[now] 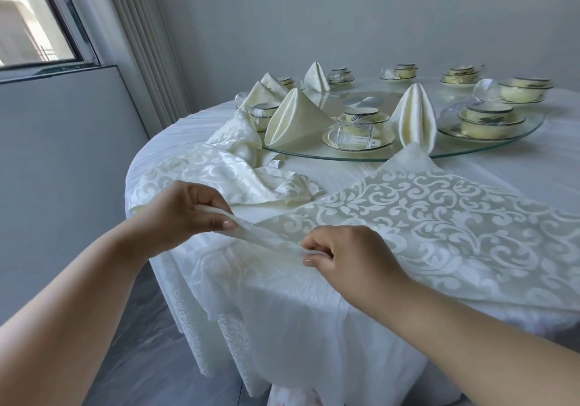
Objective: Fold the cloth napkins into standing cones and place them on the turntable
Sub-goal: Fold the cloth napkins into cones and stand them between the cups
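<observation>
Item: patterned napkin (pixel 439 217), lying spread flat on the white tablecloth (pixel 314 311), its far corner reaching just short of the glass turntable's rim (pixel 345 157). Left hand (pixel 185 214) and right hand (pixel 348 255) are both pinching the near edge, fingers curled on the rolled hem, lifting it above the table's edge. Folded cones (pixel 295 120), (pixel 414 117) are standing on the turntable among bowls (pixel 489 120). Loose napkins (pixel 226 170) are lying left, leaving bare tablecloth between.

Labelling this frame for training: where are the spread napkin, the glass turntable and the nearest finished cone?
spread napkin (pixel 439 217), head view, its patterned middle.
glass turntable (pixel 489 151), head view, its bare near rim.
nearest finished cone (pixel 295 117), head view, its front face.
</observation>
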`<state>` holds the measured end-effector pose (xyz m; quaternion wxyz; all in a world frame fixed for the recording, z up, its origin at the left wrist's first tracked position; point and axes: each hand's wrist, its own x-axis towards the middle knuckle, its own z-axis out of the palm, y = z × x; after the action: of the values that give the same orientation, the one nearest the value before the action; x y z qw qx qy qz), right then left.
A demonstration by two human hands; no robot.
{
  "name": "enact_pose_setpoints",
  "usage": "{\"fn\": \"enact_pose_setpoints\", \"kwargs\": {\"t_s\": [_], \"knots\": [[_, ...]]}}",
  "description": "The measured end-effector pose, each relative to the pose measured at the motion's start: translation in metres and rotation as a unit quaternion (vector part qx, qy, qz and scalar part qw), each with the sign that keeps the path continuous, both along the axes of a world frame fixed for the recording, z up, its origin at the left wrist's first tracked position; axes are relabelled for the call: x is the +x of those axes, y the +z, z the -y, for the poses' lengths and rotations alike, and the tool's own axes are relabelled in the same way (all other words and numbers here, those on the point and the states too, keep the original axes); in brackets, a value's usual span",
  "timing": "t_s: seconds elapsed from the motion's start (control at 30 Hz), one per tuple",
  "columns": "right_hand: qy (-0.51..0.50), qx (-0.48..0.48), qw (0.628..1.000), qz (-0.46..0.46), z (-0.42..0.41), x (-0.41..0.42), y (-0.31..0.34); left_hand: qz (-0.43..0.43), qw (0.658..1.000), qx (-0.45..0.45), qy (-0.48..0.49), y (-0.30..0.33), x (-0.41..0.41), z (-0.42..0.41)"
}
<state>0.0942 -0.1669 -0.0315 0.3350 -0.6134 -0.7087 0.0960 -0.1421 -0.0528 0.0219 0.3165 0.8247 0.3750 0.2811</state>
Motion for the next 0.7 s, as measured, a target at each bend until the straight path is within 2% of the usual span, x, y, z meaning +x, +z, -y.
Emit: {"fn": "enact_pose_setpoints", "kwargs": {"t_s": [0.13, 0.23, 0.27, 0.37, 0.43, 0.53, 0.63, 0.7], "knots": [[0.056, -0.095, 0.99, -0.089, 0.016, 0.01, 0.008, 0.082, 0.993, -0.076, -0.045, 0.004, 0.002, 0.015], [0.098, -0.153, 0.976, -0.12, 0.032, 0.03, 0.024, 0.121, 0.985, -0.093, -0.08, 0.01, 0.013, 0.03], [0.083, -0.164, 0.979, -0.088, 0.035, 0.042, 0.029, 0.129, 0.983, -0.095, -0.092, 0.013, 0.017, 0.034], [0.018, -0.191, 0.976, 0.099, 0.038, 0.085, 0.024, 0.144, 0.974, -0.105, -0.137, 0.022, 0.028, 0.045], [0.053, -0.197, 0.967, 0.156, 0.039, 0.104, 0.013, 0.153, 0.963, -0.121, -0.184, 0.031, 0.039, 0.054], [0.091, -0.216, 0.96, 0.155, 0.039, 0.112, 0.001, 0.186, 0.947, -0.164, -0.205, 0.048, 0.06, 0.059], [0.112, -0.191, 0.962, 0.161, 0.035, 0.125, -0.004, 0.156, 0.96, -0.145, -0.183, 0.059, 0.094, 0.044], [0.052, -0.158, 0.975, 0.147, 0.033, 0.138, 0.004, 0.134, 0.972, -0.145, -0.127, 0.059, 0.122, 0.025]]}}
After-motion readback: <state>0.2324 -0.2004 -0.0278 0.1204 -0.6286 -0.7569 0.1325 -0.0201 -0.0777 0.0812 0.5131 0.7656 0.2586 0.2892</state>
